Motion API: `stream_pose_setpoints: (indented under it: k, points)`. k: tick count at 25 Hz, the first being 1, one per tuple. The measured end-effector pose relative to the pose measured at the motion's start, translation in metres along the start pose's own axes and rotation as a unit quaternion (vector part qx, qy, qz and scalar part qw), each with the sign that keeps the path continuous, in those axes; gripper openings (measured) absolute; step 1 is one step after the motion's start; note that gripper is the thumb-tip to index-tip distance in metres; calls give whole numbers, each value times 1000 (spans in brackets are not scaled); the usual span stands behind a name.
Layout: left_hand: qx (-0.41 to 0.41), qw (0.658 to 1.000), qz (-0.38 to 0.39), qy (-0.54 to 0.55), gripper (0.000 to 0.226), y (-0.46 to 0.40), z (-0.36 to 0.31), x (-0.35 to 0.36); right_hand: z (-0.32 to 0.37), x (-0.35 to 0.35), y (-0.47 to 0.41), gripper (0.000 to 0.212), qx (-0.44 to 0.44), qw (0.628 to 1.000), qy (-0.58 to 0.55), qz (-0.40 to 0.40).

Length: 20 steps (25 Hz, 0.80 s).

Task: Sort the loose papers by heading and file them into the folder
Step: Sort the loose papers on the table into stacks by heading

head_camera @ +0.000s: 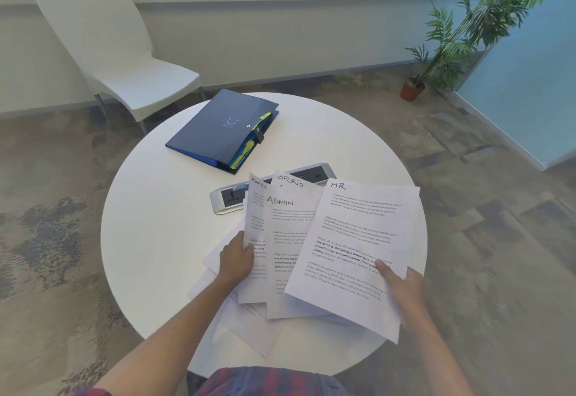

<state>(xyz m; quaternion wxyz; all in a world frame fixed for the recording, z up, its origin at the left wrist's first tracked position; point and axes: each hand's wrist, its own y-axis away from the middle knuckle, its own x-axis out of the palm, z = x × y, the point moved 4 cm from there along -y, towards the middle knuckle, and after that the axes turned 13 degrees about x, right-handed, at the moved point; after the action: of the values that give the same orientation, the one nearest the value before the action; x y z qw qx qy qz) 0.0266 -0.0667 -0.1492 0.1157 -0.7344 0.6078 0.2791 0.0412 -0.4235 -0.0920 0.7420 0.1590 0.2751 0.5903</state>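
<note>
Two hands, both mine, hold fanned sheets above the near half of the round white table (156, 240). My right hand (402, 283) pinches the HR sheet (358, 233) at its right edge, thumb on top of the print, fingers hidden underneath; that page's long axis runs from my body away toward the far right, heading end farthest from me. My left hand (237, 258) grips the left edge of an ADMIN sheet (290, 240) together with a second ADMIN page (257, 208) tucked behind it, fingers curled round the paper. These stand nearly straight away from me, headings at the far end. A SPORTS sheet (291, 180) peeks out behind them, only its heading showing. More loose papers (249, 327) lie flat beneath my left forearm, splayed toward the near-left rim. Just beyond the fan sits a grey power strip (227, 199), partly covered by the pages. Farther on lies the blue folder (218, 127), closed, with yellow tabs along its right edge, its long axis angled toward the far right. Past the table stand a white chair (109, 46) and a potted plant (461, 37).
</note>
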Motion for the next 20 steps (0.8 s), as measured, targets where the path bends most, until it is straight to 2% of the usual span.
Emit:
stream_pose_setpoints:
  k: [4, 6, 8, 11, 15, 17, 20]
  points:
    - [-18, 992, 99, -77, 29, 1, 3, 13, -5, 3, -3, 26, 11, 1000, 2, 3]
    - [-4, 984, 117, -135, 30, 1, 0, 14, -10, 5, -4, 24, 17, 1000, 7, 3]
    - [-3, 982, 90, -165, 37, 0, 0, 8, -14, 7, -3, 22, 23, 1000, 10, 4]
    - [-38, 982, -10, -183, 41, -5, 7, -15, -17, 10, -2, 17, 25, 1000, 15, 2]
    - [-95, 961, 11, -258, 59, -9, 20, -29, -18, 13, 0, 19, 24, 1000, 10, 0]
    - [-89, 964, 15, -249, 52, -10, 21, -28, -18, 14, 0, 22, 24, 1000, 16, -1]
    - [-68, 977, -19, -203, 17, -9, 21, -33, -17, 16, 1, 25, 20, 999, 26, -3]
